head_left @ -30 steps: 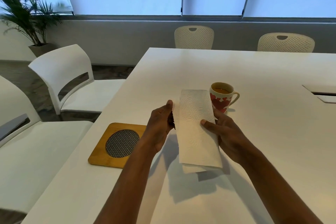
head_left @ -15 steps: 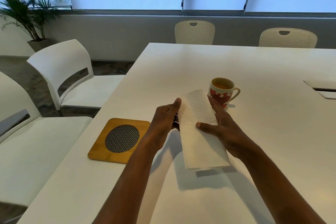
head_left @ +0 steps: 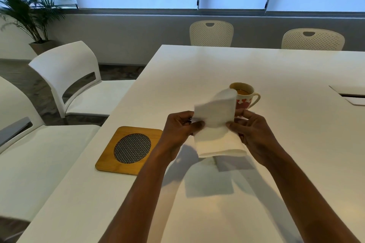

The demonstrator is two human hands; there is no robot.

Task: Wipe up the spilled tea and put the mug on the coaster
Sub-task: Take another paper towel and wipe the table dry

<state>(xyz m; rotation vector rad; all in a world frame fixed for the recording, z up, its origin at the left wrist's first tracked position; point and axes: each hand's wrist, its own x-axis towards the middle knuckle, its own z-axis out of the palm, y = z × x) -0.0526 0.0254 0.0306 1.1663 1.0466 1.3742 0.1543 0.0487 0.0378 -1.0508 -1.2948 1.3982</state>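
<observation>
Since half a second ago you have folded the far end of the white paper towel (head_left: 215, 124) back toward you; it is blurred mid-fold. Your left hand (head_left: 177, 128) pinches its left edge and your right hand (head_left: 254, 134) its right edge, above the white table (head_left: 276, 73). Just beyond stands the white mug with red hearts (head_left: 245, 99), tea inside, on the tabletop. The square wooden coaster with a mesh centre (head_left: 129, 149) lies to your left, unused. I judge both wiping and moving the mug are not yet done.
</observation>
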